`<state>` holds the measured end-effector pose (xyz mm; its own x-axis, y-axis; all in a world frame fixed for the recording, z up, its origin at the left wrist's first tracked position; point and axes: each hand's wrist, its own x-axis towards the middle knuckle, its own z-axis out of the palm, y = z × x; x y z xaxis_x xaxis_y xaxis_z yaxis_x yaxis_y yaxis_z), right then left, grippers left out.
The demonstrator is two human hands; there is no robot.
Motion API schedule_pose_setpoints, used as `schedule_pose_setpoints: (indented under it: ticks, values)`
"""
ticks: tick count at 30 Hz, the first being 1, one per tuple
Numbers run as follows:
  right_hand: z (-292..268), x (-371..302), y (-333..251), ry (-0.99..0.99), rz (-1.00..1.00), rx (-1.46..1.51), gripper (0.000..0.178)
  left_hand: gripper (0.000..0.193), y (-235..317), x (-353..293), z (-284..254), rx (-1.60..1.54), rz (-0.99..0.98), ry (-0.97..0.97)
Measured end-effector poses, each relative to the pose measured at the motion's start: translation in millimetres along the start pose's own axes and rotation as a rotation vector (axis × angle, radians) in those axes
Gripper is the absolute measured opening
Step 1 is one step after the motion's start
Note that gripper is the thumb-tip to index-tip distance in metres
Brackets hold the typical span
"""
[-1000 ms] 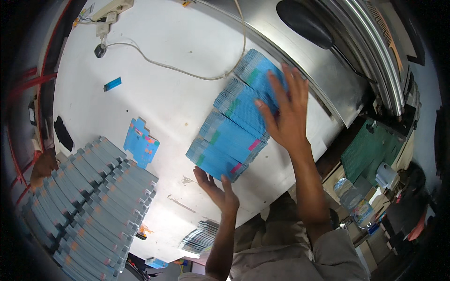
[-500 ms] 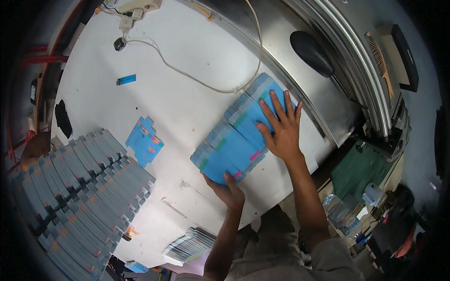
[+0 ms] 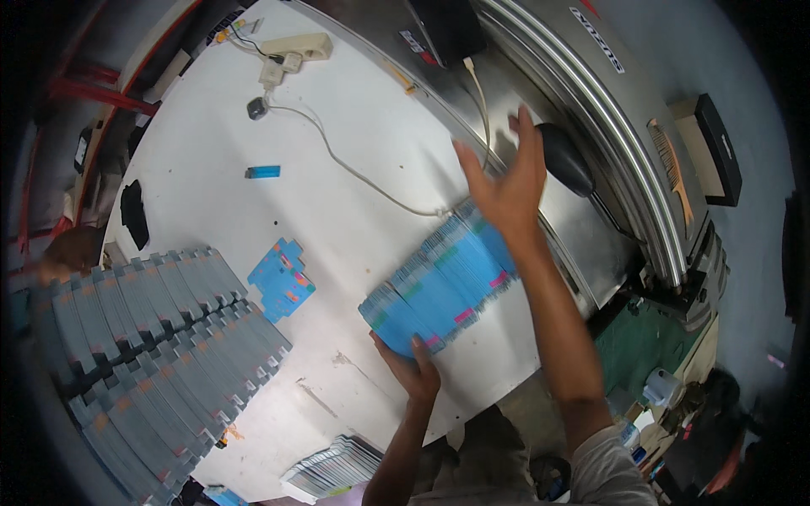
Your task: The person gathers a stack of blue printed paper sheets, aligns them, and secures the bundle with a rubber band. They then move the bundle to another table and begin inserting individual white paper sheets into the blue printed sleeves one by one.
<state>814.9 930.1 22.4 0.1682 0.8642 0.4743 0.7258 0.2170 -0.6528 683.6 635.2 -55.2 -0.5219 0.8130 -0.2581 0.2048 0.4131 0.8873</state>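
Observation:
A long row of blue flat-folded cartons (image 3: 447, 282) lies slantwise on the white table, its pieces overlapping, with green and pink patches along the edges. My left hand (image 3: 412, 368) grips the near-left end, thumb on top and the other fingers partly hidden at the side. Over the far-right end my right hand (image 3: 510, 181) is raised, fingers apart and slightly blurred, holding nothing. It hides part of that end of the row. Left of the row, a single unfolded blue carton (image 3: 283, 280) with pink and orange marks lies flat.
Large stacks of grey cartons (image 3: 160, 337) fill the table's left side. Another small stack (image 3: 333, 468) is at the near edge. A blue lighter (image 3: 263, 172), a cable (image 3: 333, 156) and a power strip (image 3: 295, 48) lie farther back. A metal machine with a black-handled lever (image 3: 567, 160) borders the right.
My right hand has lifted off the blue cartons and moved toward the far side. The row now looks more spread out. My left hand keeps its hold; the whole view has shifted.

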Motion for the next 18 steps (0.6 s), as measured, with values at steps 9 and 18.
schedule_pose_setpoints:
  ticks: [9,18]
  values:
    - [67.5,122.9,6.9,-0.038,0.104,0.076,0.097,0.08,-9.7,-6.4,2.7,-0.042,0.025,0.018]
    - [113.6,143.6,-2.0,0.037,0.121,0.102,0.092,0.08,-10.2,-7.5,2.6,0.041,0.017,0.019]
